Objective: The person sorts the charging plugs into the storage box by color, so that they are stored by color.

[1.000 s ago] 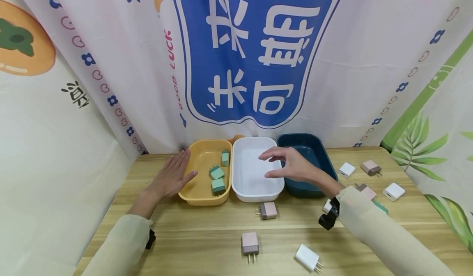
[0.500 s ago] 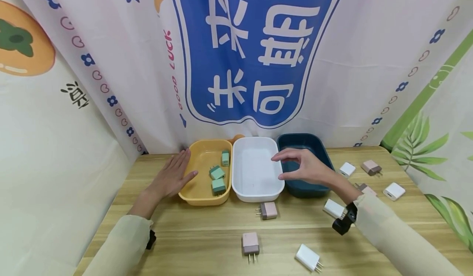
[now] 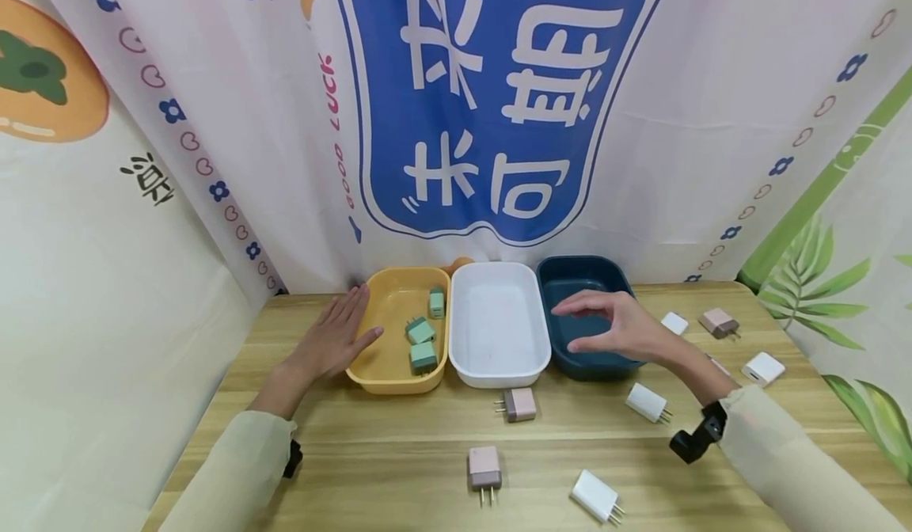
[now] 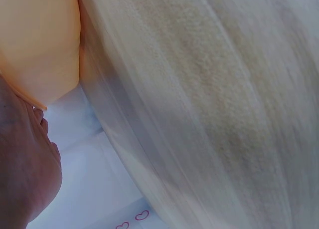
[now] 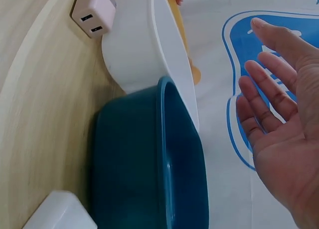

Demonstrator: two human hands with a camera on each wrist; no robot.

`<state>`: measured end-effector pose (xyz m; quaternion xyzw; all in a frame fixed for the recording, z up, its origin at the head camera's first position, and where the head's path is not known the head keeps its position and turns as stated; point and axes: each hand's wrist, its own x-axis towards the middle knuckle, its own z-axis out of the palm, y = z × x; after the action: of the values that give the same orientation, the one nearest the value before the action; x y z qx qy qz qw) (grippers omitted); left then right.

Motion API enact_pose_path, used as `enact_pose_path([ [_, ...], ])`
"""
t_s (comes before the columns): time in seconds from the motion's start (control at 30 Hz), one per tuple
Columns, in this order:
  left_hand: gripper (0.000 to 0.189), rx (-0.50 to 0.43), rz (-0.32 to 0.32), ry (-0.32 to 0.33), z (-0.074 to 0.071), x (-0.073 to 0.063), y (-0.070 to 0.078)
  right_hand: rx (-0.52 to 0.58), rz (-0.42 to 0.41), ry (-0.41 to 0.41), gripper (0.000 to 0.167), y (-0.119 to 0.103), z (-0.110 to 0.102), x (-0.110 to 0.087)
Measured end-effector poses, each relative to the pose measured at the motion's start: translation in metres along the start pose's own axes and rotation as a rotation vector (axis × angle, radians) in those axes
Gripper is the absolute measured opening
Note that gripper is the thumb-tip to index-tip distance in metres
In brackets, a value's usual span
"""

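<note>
My left hand (image 3: 328,342) lies flat against the left rim of the yellow bin (image 3: 385,302), fingers straight and together, thumb over the edge. Inside that bin are 3 green plug chargers (image 3: 423,357). Beside it stands a white bin (image 3: 499,326) with nothing in it. Over the dark teal bin (image 3: 580,269) hovers my right hand (image 3: 623,328), fingers loosely bent, thumb apart, nothing held. In the right wrist view the palm of the right hand (image 5: 289,99) shows bare above the teal bin's rim (image 5: 162,119).
Pink chargers (image 3: 485,467) and white chargers (image 3: 597,495) lie scattered on the wooden table (image 3: 370,469), in front of the bins and to their right. One pink charger (image 3: 522,404) sits close before the white bin. A printed curtain (image 3: 285,120) hangs right behind the bins.
My right hand has moved right, from over the white bin to over the teal bin. A white charger under its forearm has come into view. My left hand has stayed put.
</note>
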<state>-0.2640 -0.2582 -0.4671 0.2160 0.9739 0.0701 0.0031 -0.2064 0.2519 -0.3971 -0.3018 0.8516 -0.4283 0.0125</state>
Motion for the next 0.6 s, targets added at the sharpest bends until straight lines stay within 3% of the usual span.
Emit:
enact_pose_path([
  [0.6,0.085,-0.009,-0.006,-0.015,-0.003,0.0,0.001,0.027,0.075,-0.015,0.042,0.025,-0.024,-0.051],
])
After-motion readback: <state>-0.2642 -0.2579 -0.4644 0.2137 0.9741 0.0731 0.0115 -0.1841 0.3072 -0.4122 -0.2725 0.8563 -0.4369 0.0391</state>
